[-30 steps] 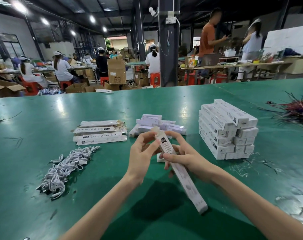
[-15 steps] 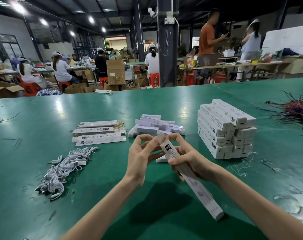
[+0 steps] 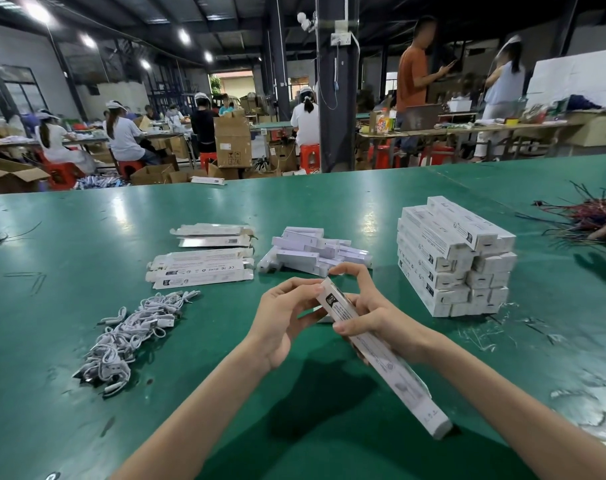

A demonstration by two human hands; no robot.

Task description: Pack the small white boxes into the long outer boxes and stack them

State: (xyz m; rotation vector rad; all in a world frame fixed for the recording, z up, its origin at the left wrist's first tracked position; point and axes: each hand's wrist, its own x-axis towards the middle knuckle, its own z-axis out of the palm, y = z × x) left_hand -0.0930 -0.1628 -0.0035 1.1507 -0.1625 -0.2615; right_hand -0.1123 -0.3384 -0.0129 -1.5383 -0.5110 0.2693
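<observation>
- The long white cardboard outer box (image 3: 398, 381) is held clear of the green surface (image 3: 87, 244), tilted, with its far end raised between both hands and its near end low, close to the surface.
- The right hand (image 3: 377, 318) wraps the box just below its raised end, thumb across the printed face and forefinger arched over the top. Judged purpose: to steady the box while the end is worked.
- The left hand (image 3: 282, 322) pinches that raised end with curled fingertips, apparently at the end flap. Whether the flap is tucked cannot be told.
- Judged step: closing a filled box before stacking.
- The stack of packed long white boxes (image 3: 450, 261) stands well to the right in crossed layers, likely for stability and within the right hand's reach.
- The loose pile of small white boxes (image 3: 308, 252) lies just beyond the hands.
- The flat unfolded outer cartons (image 3: 201, 265) lie to the left, with a heap of coiled white cables (image 3: 128, 337) nearer.
</observation>
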